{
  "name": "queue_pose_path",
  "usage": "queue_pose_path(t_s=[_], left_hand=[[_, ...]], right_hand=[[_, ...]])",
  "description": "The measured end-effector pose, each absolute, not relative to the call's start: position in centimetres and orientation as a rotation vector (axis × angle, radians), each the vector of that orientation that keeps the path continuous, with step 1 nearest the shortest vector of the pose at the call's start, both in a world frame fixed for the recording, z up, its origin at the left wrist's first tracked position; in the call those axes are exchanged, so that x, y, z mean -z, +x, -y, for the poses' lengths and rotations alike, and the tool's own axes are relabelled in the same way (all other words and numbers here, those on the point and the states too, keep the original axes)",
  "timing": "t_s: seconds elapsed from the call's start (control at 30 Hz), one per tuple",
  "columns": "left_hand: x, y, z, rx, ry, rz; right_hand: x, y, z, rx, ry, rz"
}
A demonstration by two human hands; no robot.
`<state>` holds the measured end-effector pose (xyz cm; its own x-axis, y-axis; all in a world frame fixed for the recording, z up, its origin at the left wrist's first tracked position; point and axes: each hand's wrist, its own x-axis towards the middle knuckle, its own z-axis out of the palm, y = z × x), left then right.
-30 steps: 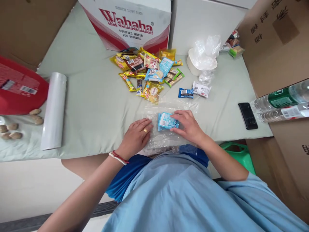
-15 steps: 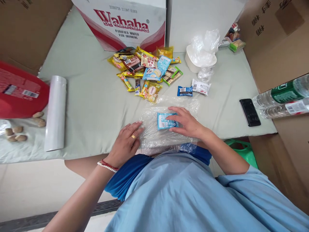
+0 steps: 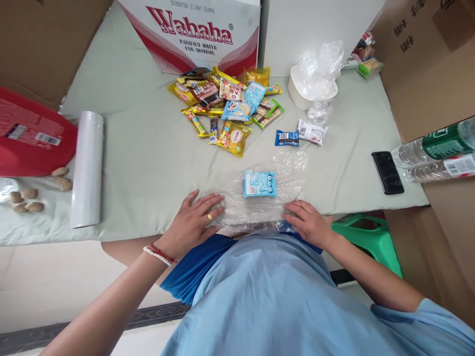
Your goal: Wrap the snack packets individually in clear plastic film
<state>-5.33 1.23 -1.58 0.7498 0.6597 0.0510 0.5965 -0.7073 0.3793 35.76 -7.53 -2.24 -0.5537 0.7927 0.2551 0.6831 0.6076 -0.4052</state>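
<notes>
Left hand [image 3: 191, 221] sat palm down at the left edge of the plastic film [image 3: 248, 211], fingers slightly spread; right hand [image 3: 309, 225] was at its near right edge, fingers loosely bent, couldn't tell if either pinched the film. Blue packet [image 3: 259, 184] lay on the film, between and just beyond both sets of fingers. Farther past the fingers, a white packet [image 3: 312, 132] and snack pile [image 3: 228, 99] were on the surface [image 3: 139, 148].
</notes>
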Motion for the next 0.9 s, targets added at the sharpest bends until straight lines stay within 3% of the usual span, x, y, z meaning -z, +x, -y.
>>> queue_pose_path(t_s=[0.3, 0.53, 0.73, 0.9], left_hand=[[-2.1, -3.9, -5.0, -0.235, 2.240, -1.064], [-4.5, -1.8, -9.1, -0.298, 2.103, -1.245], [-2.7, -0.2, -10.5, -0.169, 2.124, -1.569], [-2.0, 0.4, -10.0, -0.393, 2.124, -1.821]], right_hand=[[-3.6, 36.2, 2.5, -0.932, -1.256, 1.924], [-4.4, 36.3, -0.9, -1.150, -1.500, 1.638], [-2.3, 36.8, -1.8, -0.991, -1.883, 1.733], [-2.4, 37.8, -2.9, -0.790, -2.079, 1.941]])
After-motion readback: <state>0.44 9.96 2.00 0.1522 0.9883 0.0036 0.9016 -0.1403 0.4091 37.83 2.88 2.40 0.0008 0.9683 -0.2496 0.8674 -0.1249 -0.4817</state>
